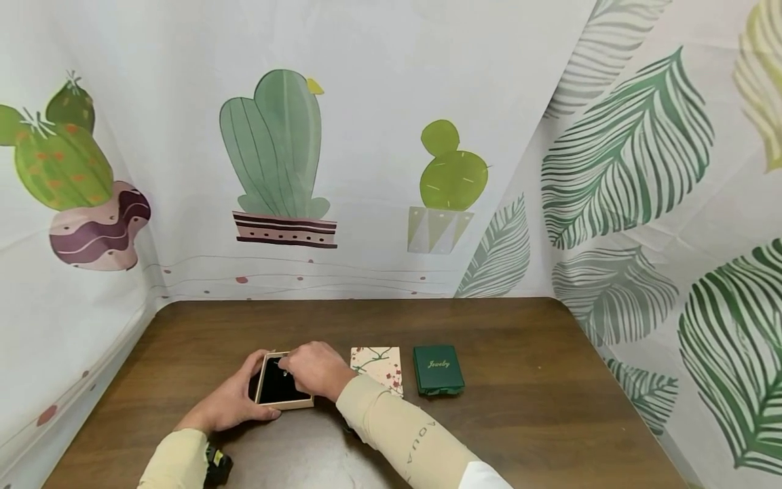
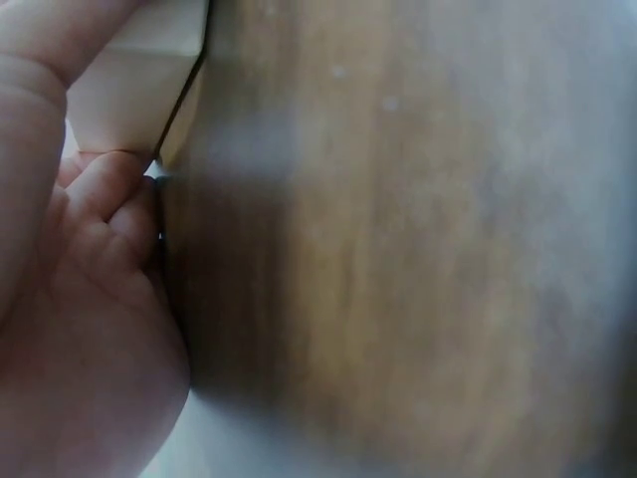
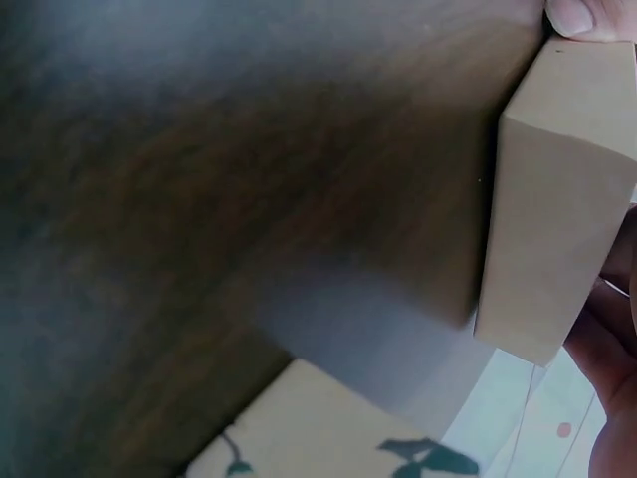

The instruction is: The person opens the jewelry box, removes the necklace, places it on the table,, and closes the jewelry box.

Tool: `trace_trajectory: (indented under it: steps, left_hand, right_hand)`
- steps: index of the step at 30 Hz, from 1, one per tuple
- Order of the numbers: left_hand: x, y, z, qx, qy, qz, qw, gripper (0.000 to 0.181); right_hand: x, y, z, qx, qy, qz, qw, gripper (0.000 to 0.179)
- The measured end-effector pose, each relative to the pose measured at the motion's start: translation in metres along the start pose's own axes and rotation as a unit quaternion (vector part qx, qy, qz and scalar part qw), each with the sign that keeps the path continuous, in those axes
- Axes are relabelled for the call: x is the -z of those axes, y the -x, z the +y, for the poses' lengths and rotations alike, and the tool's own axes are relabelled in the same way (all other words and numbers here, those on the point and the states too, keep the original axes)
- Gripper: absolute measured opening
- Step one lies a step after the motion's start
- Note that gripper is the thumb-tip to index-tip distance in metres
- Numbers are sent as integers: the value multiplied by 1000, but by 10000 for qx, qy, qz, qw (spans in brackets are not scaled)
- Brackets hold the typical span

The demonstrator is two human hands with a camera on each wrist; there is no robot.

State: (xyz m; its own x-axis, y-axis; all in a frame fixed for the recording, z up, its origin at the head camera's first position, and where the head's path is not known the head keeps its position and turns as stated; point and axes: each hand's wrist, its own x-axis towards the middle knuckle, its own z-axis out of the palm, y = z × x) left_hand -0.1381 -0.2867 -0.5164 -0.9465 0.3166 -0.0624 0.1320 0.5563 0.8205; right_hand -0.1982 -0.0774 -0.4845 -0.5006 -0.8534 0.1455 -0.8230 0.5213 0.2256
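A shallow tan box (image 1: pixel 294 405) with a black lining (image 1: pixel 275 390) sits on the left part of the table, its top uncovered. My left hand (image 1: pixel 235 399) grips it from the left, thumb at the near edge and fingers round the far corner. Over the box's right side reaches my right hand (image 1: pixel 318 367), fingers curled down to the lining. At its fingertips shows a small shiny piece of jewelry (image 1: pixel 285 373), too small to tell its kind. The right wrist view shows the box's plain side wall (image 3: pixel 542 219).
Just right of the box lies a cream lid with a flower-branch print (image 1: pixel 381 363), partly behind my right forearm. Farther right is a dark green box marked "Jewelry" (image 1: pixel 438 370). A printed cloth (image 1: pixel 366 170) hangs along the back edge of the brown table (image 1: pixel 537 421).
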Motion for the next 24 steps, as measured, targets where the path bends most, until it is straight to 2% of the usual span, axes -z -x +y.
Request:
trace_trajectory:
  steps: [7,15,24]
  left_hand:
    - [0,0,0,-5,15,19,10000,112]
    - [0,1,1,-169,158,-19,9997,106]
    - [-1,1,0,-154,162,4,9998,106]
  right_hand:
    - [-1,1,3,-91,-179,103,9997,19]
    - [2,3,7,-235,-304,182,9991,18]
    - [4,2,11,-165,-543,434,9974,17]
